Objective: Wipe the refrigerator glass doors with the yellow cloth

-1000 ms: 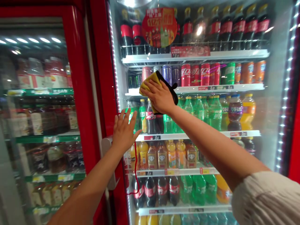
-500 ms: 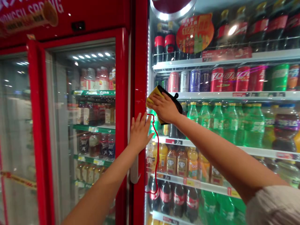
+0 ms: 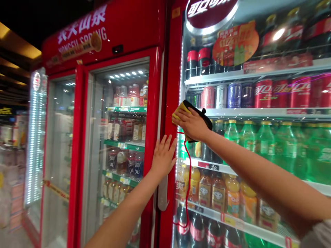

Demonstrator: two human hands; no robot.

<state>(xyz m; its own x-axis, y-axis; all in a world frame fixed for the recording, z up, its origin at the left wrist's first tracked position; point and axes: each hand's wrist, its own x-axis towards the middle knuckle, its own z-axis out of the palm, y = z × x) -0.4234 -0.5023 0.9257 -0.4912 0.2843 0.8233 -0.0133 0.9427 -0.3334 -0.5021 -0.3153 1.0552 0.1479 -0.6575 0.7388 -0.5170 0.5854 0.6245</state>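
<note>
My right hand presses a yellow and black cleaning cloth flat against the glass door of the right-hand drinks fridge, close to its red frame. The fingers lie over the yellow side, and the black edge with a small loop sticks out to the right. Lower and to the left, my left hand rests with spread fingers on the red frame, above the grey door handle. It holds nothing. A red printed outline runs down the glass below the cloth.
Behind the glass stand rows of cans and green bottles on white shelves. To the left is a second red fridge with glass doors and drinks inside. Farther left, a lit cabinet stands beside the shop aisle.
The view has swung left, so more of the left fridge and the aisle shows. Both hands stay at nearly the same place on the door, with the cloth still under the right hand.
</note>
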